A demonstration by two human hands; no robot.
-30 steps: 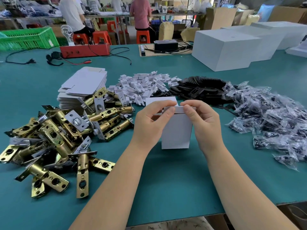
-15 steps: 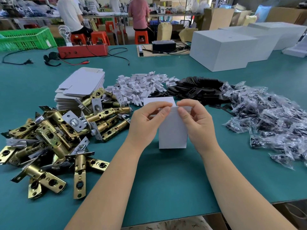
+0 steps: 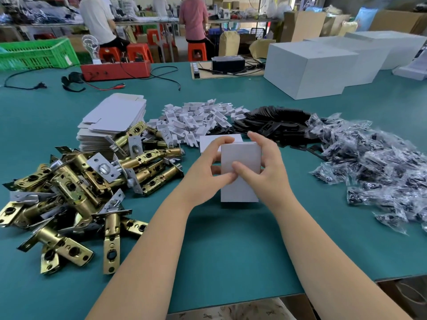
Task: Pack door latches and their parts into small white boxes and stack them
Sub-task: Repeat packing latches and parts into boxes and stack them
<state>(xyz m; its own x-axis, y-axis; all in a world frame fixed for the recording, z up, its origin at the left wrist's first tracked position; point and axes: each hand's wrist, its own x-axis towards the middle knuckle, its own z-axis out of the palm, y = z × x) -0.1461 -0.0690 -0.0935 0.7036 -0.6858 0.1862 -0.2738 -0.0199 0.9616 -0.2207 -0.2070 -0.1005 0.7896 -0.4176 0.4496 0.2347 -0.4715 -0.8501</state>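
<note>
Small white box [image 3: 240, 172] stands upright near the middle of the teal worktop [image 3: 231, 250], held between both hands. Left hand [image 3: 208, 172] grips its left edge, fingers curled over the top corner and thumb pressed to the front face. Right hand [image 3: 265, 172] clasps the right side, thumb on the front panel touching the left thumb, fingers wrapped round the far edge. An open white flap [image 3: 208, 142] shows just behind the box.

Left of the hands lies a heap of brass-coloured door latches [image 3: 76, 192] with silver faceplates, piled loosely. Behind that heap sits a stack of flat white box blanks [image 3: 115, 116], with 1 latch leaning on its near edge. Beyond the box is a pile of small white card inserts [image 3: 196, 121], and right of those a pile of black strike plates [image 3: 277, 121]. Further right, clear bags holding dark small parts [image 3: 374, 167] spread toward the worktop's edge.

At the far side of the worktop stand large white cartons [image 3: 309, 65] in a row, a black device on a board [image 3: 228, 62], a red box [image 3: 115, 70] with cables trailing from it, and a green plastic crate [image 3: 34, 54]. Behind, 2 people sit on red stools [image 3: 196, 51] at another bench, backs turned, amid brown cardboard and cluttered shelves.
</note>
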